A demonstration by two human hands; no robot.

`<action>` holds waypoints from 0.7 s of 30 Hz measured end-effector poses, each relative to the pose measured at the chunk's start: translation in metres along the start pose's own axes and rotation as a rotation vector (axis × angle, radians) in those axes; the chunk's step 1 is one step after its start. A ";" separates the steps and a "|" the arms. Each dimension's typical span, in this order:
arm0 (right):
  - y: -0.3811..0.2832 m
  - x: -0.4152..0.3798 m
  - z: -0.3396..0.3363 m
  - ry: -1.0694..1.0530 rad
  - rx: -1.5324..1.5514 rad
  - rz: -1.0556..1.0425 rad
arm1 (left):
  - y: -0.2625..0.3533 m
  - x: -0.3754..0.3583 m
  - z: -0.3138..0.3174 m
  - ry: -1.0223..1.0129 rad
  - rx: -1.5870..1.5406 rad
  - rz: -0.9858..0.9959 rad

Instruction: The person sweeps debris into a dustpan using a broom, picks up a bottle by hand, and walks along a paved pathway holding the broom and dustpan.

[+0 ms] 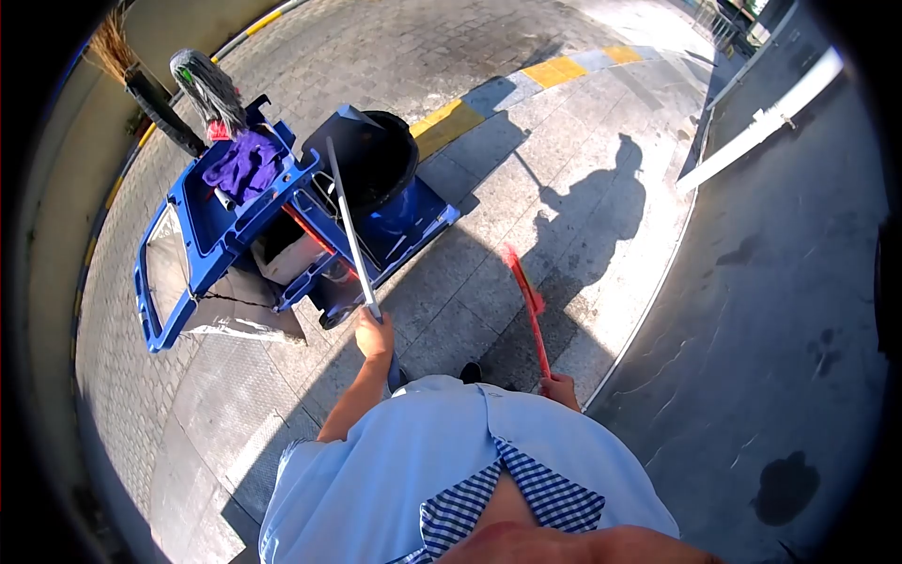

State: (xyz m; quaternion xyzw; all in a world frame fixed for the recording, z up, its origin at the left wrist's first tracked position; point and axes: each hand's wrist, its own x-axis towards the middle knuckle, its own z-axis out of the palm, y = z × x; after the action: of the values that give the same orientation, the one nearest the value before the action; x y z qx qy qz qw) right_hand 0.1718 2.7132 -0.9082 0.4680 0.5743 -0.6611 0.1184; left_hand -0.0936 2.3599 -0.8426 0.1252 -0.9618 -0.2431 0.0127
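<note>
My left hand [375,336] is wrapped round a long grey pole [349,221]. The pole slants up and away past the front of a blue cleaning cart [235,221], overlapping it in this view. To the right, my right hand [561,390] grips the near end of a red-handled brush [529,315]. Its reddish bristles point forward over the paving. On the cart lie a purple cloth [246,164] and a grey string mop head [207,89]. A round bucket with a black lining [390,155] stands on the cart's platform.
A straw broom [113,52] sticks up behind the cart. A yellow-and-grey painted kerb [451,127] curves beyond it. Along the right run a dark wall [789,282] and a white pipe [766,122]. My shadow falls on the paving [564,150] ahead.
</note>
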 end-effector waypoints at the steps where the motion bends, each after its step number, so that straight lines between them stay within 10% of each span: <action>1: 0.001 0.002 0.000 -0.012 0.011 -0.004 | -0.001 -0.003 0.002 -0.016 0.026 -0.014; 9: 0.011 0.011 -0.002 -0.010 -0.095 -0.041 | -0.045 -0.030 0.040 -0.346 0.276 -0.202; 21: -0.017 -0.014 0.005 -0.012 -0.144 -0.007 | -0.057 -0.035 0.024 -0.137 0.140 -0.075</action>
State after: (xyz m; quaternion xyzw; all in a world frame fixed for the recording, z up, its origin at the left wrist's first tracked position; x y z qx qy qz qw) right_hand 0.1652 2.7085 -0.8874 0.4524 0.6212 -0.6213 0.1529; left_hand -0.0487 2.3318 -0.8894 0.1448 -0.9697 -0.1838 -0.0708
